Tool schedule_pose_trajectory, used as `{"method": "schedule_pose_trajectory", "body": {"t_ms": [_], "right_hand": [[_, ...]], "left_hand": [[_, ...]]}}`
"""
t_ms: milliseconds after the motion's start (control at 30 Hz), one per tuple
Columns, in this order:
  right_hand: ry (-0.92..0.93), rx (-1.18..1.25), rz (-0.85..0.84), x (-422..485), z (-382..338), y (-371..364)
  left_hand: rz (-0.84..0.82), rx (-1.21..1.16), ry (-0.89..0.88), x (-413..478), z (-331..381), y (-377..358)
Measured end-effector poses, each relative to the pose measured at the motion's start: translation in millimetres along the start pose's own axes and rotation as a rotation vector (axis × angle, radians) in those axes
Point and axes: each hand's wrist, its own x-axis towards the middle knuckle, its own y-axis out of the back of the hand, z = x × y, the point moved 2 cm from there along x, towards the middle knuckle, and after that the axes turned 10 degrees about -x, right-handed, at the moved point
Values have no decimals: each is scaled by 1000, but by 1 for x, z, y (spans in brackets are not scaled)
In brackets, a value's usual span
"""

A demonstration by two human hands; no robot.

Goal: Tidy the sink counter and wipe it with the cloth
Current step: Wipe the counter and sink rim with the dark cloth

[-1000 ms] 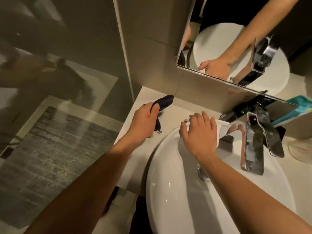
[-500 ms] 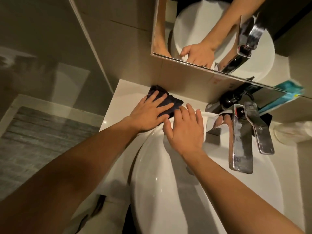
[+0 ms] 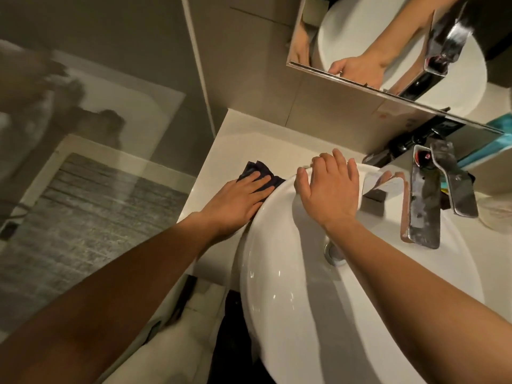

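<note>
— Two hands are in view, and we count both as busy. Our left hand (image 3: 238, 199) lies flat, palm down, fingers together, pressing the dark cloth (image 3: 256, 173) onto the white counter (image 3: 243, 139).

— Where exactly does the cloth sit?

— On the counter strip left of the white basin (image 3: 279, 273), tight against the basin's outer wall. Part of it shows past our fingertips toward the wall tiles (image 3: 257, 65); the rest is hidden under our palm. We are not pinching it, only holding it down with an open, flattened hand.

— And the right hand?

— Our right hand (image 3: 331, 189) rests on the far left rim of the basin, fingers spread a little and curled over the edge. It holds nothing; it only rests on the rim.

— What else do we see around the basin?

— Behind it stands the chrome faucet (image 3: 424, 206), its spout reaching over the bowl, with the lever handle (image 3: 454, 187) beside it on the right. The drain (image 3: 333, 252) shows just past our right forearm. Above the counter hangs the mirror (image 3: 388, 37), where we see the basin, faucet and our right hand reflected. A teal item (image 3: 501, 142) sits at the far right edge, too cut off for us to name. To the left, behind glass, lies the grey shower floor (image 3: 83, 212).
</note>
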Motion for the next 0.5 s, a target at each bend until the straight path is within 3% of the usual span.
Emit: {"method": "schedule_pose_trajectory", "body": {"t_ms": [500], "right_hand": [[46, 109, -88, -3, 2, 8]], "left_hand": [[234, 13, 95, -138, -4, -73]]}}
